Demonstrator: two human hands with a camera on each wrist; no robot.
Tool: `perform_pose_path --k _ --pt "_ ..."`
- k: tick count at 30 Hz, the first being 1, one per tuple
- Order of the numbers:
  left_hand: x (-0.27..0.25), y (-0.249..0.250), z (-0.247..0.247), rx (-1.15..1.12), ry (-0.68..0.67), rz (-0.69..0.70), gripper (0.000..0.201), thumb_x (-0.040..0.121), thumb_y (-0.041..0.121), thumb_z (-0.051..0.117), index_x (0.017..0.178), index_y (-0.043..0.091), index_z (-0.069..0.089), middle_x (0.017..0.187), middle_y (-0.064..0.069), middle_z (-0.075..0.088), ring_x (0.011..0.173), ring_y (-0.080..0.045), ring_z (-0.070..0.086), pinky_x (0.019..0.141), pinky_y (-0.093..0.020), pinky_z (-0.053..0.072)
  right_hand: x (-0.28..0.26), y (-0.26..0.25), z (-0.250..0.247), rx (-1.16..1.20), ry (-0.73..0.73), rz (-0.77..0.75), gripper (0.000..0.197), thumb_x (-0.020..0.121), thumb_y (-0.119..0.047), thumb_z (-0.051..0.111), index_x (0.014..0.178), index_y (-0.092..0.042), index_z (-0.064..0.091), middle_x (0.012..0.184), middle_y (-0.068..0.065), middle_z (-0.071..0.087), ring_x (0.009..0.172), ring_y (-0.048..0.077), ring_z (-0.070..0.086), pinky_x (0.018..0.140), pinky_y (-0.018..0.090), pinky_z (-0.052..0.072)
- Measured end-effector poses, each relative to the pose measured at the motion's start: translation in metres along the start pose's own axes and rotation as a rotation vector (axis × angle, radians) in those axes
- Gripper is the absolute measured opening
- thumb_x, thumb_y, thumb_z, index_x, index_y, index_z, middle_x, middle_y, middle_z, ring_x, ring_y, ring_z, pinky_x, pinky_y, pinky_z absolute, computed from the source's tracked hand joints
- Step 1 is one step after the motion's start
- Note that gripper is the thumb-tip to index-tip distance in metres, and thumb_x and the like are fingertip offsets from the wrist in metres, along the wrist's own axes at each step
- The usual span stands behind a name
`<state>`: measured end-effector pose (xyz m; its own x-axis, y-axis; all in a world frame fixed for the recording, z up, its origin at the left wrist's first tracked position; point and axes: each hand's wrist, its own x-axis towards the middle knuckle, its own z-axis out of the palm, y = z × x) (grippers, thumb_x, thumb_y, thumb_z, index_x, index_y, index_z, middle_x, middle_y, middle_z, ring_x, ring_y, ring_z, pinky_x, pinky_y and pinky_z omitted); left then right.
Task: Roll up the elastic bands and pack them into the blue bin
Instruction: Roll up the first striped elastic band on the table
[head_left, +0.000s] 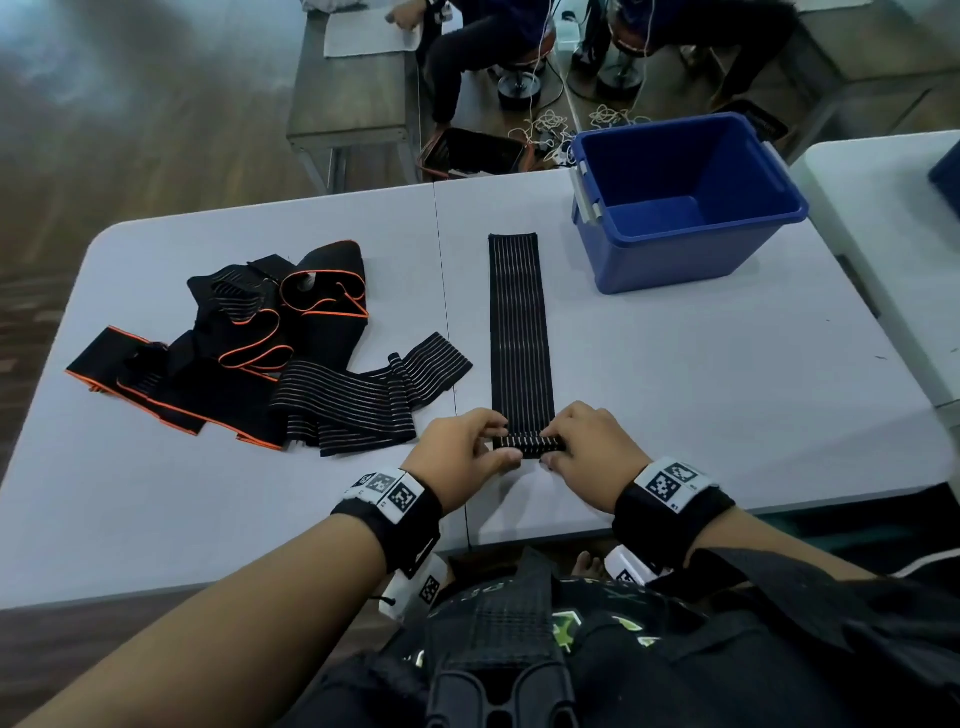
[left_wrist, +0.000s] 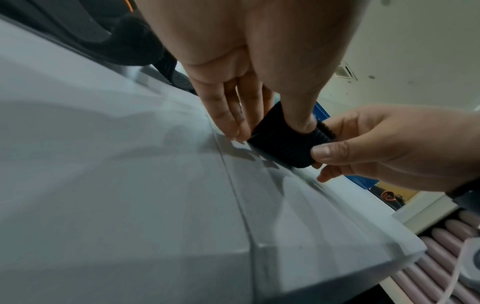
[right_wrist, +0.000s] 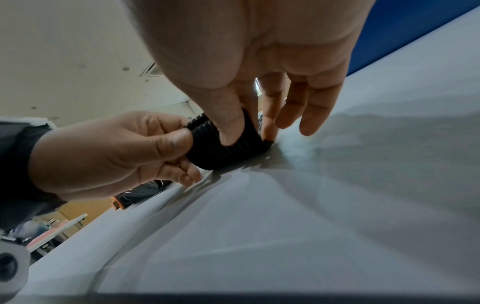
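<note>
**Elastic band roll only just started, and it could easily go crooked**

The striped elastic band (head_left: 519, 332) lies flat down the middle of the white table (head_left: 727, 395), running away from the person toward the blue bin (head_left: 685, 208). Only the near end is rolled so far, a small tight coil. The left hand (head_left: 462, 457) pinches its left end between thumb and fingers, and the right hand (head_left: 592, 457) pinches the right end the same way.

Risks as I see them: if one hand rolls faster the coil could go cone-shaped and walk off line. Stretchy fabric probably springs open if either pinch lets go. The bin looks empty and sits well off, so a loose roll might unravel on the carry. The pile of orange-trimmed bands (head_left: 249, 348) to the left is yet to be rolled.
</note>
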<state>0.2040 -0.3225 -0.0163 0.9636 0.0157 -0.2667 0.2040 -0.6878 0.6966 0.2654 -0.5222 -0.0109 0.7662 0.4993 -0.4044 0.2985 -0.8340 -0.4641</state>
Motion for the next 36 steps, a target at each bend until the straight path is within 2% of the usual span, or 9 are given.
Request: perform_pose_path --k 4,9,14,19,22,26,29,32,36 --pt "0.004 -0.006 0.003 -0.054 0.037 -0.068 0.028 0.083 0.032 0.08 0.105 0.029 0.062 0.088 0.014 0.069 0.083 -0.004 0.067 0.082 -0.026 0.056 0.004 -0.004 -0.006 0.077 0.027 0.035 0.02 0.096 -0.031 0.059 0.105 -0.016 0.068 0.105 0.002 0.058 0.098 0.022 0.055 0.087 0.036 0.046" --pt "0.015 -0.001 0.002 -0.106 0.091 -0.157 0.015 0.091 0.033 0.071 0.101 0.022 0.065 0.086 0.008 0.075 0.084 -0.006 0.07 0.084 -0.029 0.056 0.01 -0.004 -0.013 0.19 0.058 0.159 0.019 0.098 -0.03 0.055 0.085 -0.016 0.058 0.079 -0.002 0.057 0.078 0.019 0.053 0.062 0.03 0.036" --pt "0.031 0.002 0.003 -0.113 0.071 -0.17 0.016 0.094 0.038 0.064 0.099 0.025 0.072 0.076 0.004 0.074 0.077 -0.012 0.072 0.081 -0.041 0.06 0.019 -0.008 -0.013 0.188 0.085 0.224 0.028 0.098 -0.028 0.056 0.077 -0.009 0.058 0.074 0.002 0.058 0.072 0.02 0.054 0.063 0.031 0.039" --pt "0.038 0.009 0.0 0.103 -0.018 -0.137 0.021 0.103 0.03 0.05 0.105 0.019 0.067 0.089 -0.004 0.071 0.089 -0.022 0.066 0.085 -0.041 0.055 0.024 -0.011 -0.015 0.144 0.081 0.307 0.034 0.093 -0.029 0.065 0.065 -0.013 0.055 0.069 0.003 0.058 0.071 0.021 0.057 0.065 0.028 0.043" --pt "0.042 0.01 -0.001 0.237 -0.032 -0.118 0.024 0.104 0.024 0.046 0.104 0.01 0.066 0.104 -0.008 0.062 0.099 -0.026 0.06 0.087 -0.037 0.049 0.024 -0.01 -0.016 0.125 0.077 0.326 0.028 0.091 -0.03 0.068 0.074 -0.008 0.063 0.076 0.006 0.064 0.078 0.025 0.062 0.069 0.031 0.05" --pt "0.044 0.009 -0.002 0.274 -0.049 -0.124 0.023 0.102 0.021 0.048 0.098 0.009 0.068 0.101 -0.008 0.063 0.098 -0.026 0.062 0.083 -0.037 0.051 0.024 -0.01 -0.017 0.176 0.106 0.311 0.02 0.089 -0.025 0.071 0.095 -0.006 0.066 0.091 0.008 0.069 0.089 0.026 0.065 0.081 0.036 0.054" --pt "0.043 0.012 -0.003 0.154 0.028 -0.138 0.023 0.097 0.018 0.059 0.119 0.019 0.065 0.091 0.004 0.072 0.091 -0.014 0.066 0.086 -0.03 0.053 0.021 -0.01 -0.014 0.244 0.149 0.292 0.033 0.09 -0.021 0.069 0.117 -0.014 0.05 0.096 0.005 0.063 0.089 0.024 0.062 0.083 0.04 0.054" --pt "0.041 0.012 -0.005 0.168 0.064 -0.087 0.041 0.095 0.02 0.063 0.133 0.03 0.053 0.088 0.01 0.072 0.088 -0.01 0.066 0.086 -0.034 0.056 0.019 -0.012 -0.011 0.058 0.146 0.18 0.032 0.094 -0.017 0.06 0.118 -0.014 0.04 0.089 0.003 0.058 0.078 0.022 0.059 0.075 0.042 0.054" --pt "0.043 0.008 -0.003 0.349 -0.004 0.065 0.034 0.099 0.016 0.054 0.132 0.02 0.062 0.108 -0.005 0.072 0.104 -0.025 0.065 0.091 -0.037 0.053 0.018 -0.014 -0.01 -0.097 0.15 0.103 0.021 0.097 -0.017 0.055 0.114 -0.01 0.047 0.101 0.01 0.062 0.083 0.028 0.061 0.075 0.043 0.054"
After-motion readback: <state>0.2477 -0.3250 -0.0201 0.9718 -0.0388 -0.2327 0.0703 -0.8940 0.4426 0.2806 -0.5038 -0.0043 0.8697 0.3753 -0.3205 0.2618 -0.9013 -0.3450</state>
